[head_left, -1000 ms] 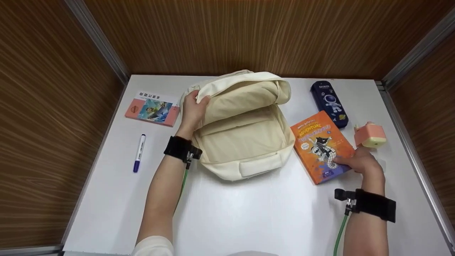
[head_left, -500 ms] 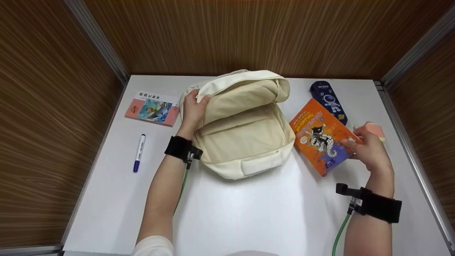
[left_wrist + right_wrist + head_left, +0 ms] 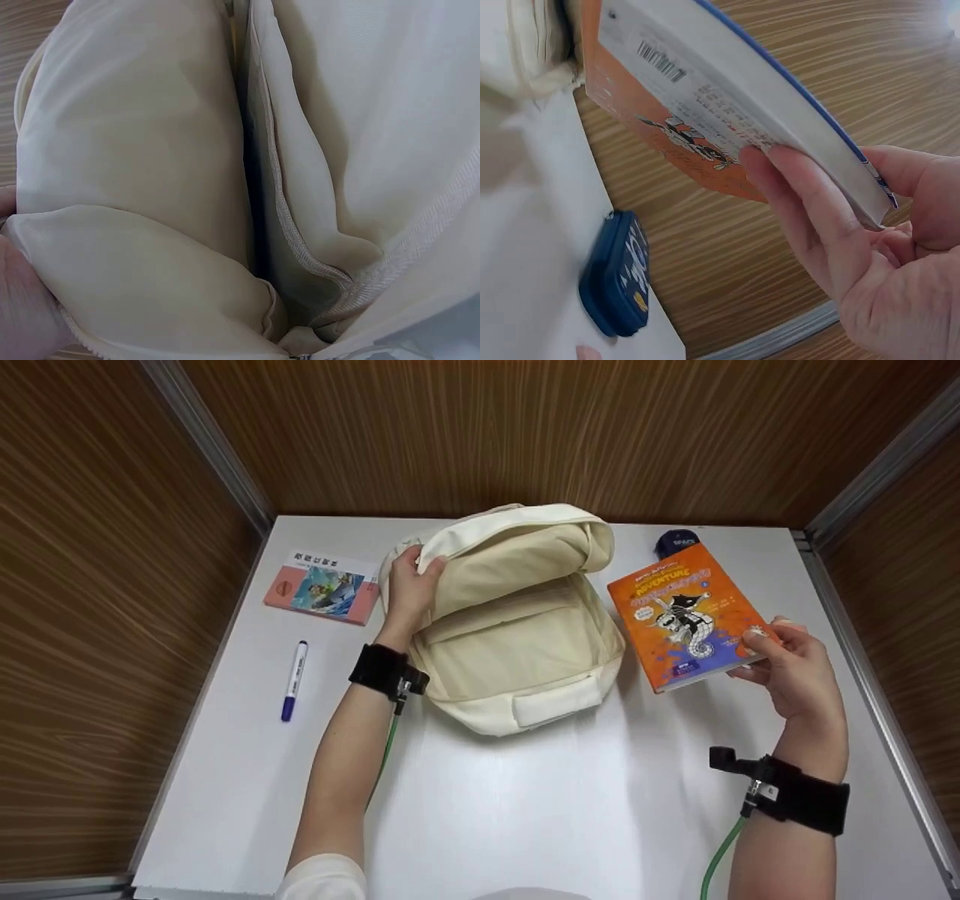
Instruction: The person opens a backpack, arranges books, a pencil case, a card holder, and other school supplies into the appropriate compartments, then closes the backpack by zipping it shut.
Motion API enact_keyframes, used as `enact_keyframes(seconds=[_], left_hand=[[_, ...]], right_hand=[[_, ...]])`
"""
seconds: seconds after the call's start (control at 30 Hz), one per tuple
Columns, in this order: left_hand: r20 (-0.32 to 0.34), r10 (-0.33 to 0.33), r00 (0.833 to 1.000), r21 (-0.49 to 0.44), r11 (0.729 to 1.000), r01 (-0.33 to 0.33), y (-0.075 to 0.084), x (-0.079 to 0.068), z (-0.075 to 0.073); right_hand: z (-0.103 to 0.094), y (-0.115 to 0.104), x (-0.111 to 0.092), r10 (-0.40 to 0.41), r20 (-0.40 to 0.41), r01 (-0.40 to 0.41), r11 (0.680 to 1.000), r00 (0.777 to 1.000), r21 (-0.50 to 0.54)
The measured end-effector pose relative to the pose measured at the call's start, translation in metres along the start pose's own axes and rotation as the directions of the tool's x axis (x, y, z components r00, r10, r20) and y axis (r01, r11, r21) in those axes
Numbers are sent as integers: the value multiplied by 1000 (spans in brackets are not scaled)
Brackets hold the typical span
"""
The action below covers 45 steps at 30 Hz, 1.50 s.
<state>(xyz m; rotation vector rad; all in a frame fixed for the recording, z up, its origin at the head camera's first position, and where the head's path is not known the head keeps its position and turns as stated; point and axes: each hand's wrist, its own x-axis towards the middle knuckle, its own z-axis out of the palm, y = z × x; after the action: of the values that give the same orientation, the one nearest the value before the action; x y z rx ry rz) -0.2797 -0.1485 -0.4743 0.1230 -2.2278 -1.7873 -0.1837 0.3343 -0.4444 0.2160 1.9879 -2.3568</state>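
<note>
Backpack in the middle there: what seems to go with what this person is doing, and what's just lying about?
In use, it seems:
- orange book, held in the right hand
- backpack, open, gripped by the left hand

Lying about, untouched:
- pink book
- marker
- dark blue pencil case

The backpack [image 3: 480, 715] gapes open on the near side, its raised flap [image 3: 517, 566] blocking the far side

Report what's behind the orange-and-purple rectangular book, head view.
Behind the book, one end of a navy-blue oblong case shows; its rest, and anything else there, is covered. Right wrist shows more of it.
</note>
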Motion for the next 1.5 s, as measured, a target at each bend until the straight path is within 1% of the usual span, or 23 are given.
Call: enact_keyframes(seconds=[0.07,0.13,0.2,0.27,0.33,0.47,0.6,0.77,0.87,0.97,1.03,1.13,1.27,1.4,1.5], left_hand=[[-4,-1,1000,1,1000,1,1,0,0],[-13,3,1000,-9,1000,-4,2,1,1],[-22,14,1000,-22,1000,-14,3,2,3],[-27,22,999,-45,999,-23,5,2,4],[-24,24,999,-72,997,-26,6,2,7],[-35,12,999,-106,994,-15,7,1,10],[-47,5,999,-121,993,-11,7,1,12],[-57,16,998,-134,991,-23,8,3,11],[-58,29,998,-121,992,-36,9,3,10],[-52,37,998,-108,993,-43,9,2,11],[-50,35,998,-116,992,-41,9,1,11],[-51,32,998,-129,991,-38,9,0,11],[-35,34,999,-148,988,-38,11,0,11],[-20,29,999,-173,984,-32,11,-1,12],[-22,21,1000,-178,984,-25,11,-2,14]], right_hand=[[2,3,1,-25,63,20,997,998,77],[6,9,3,-30,109,13,988,994,153],[12,16,5,-5,149,-28,976,989,217],[19,25,6,48,179,-95,961,983,261],[28,35,8,101,208,-159,947,973,280],[46,56,15,181,257,-256,920,949,297],[65,76,24,225,290,-310,905,930,292],[87,102,34,277,335,-357,911,901,208],[96,116,35,314,331,-376,915,890,142],[98,123,34,335,300,-376,922,893,90],[97,124,34,330,297,-365,928,896,72],[97,121,35,318,314,-361,928,894,87],[100,117,35,298,349,-369,916,888,156],[109,113,39,276,355,-351,921,893,168],[118,111,44,280,324,-339,930,904,143]])
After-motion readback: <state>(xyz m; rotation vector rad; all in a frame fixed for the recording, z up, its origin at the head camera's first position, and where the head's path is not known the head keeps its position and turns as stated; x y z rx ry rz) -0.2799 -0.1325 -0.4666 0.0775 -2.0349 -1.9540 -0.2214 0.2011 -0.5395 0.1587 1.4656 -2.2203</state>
